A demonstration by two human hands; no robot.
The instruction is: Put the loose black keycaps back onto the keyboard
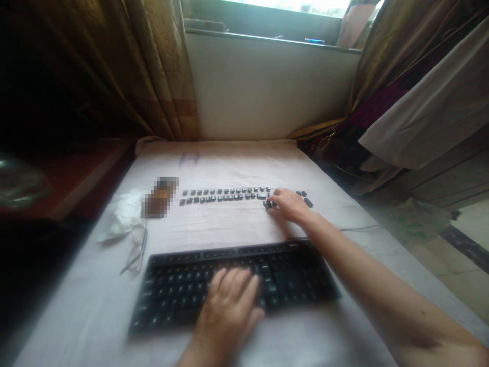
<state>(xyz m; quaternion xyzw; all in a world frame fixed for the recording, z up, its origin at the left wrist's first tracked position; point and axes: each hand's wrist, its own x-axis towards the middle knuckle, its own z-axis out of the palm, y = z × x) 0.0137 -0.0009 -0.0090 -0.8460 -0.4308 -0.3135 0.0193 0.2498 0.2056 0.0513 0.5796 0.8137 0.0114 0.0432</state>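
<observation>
A black keyboard point(175, 290) lies on the cloth-covered table in front of me. Its right part looks flat and dark, as if without keycaps, though blur hides detail. My left hand point(229, 300) rests over the keyboard's middle, fingers stretched out and holding nothing. Beyond the keyboard, loose black keycaps point(221, 198) are laid out in two rows. My right hand point(288, 204) reaches to the right end of these rows, thumb and fingertips closed around a keycap point(266, 205). More keycaps point(307, 202) lie just right of that hand.
Left of the keyboard are a pair of glasses point(138, 250), a crumpled white cloth or tissue point(128, 211) and a pixelated brown item point(158, 199). A cable point(359, 228) runs off the right edge. Curtains point(160, 66) and a wall point(267, 86) stand behind the table.
</observation>
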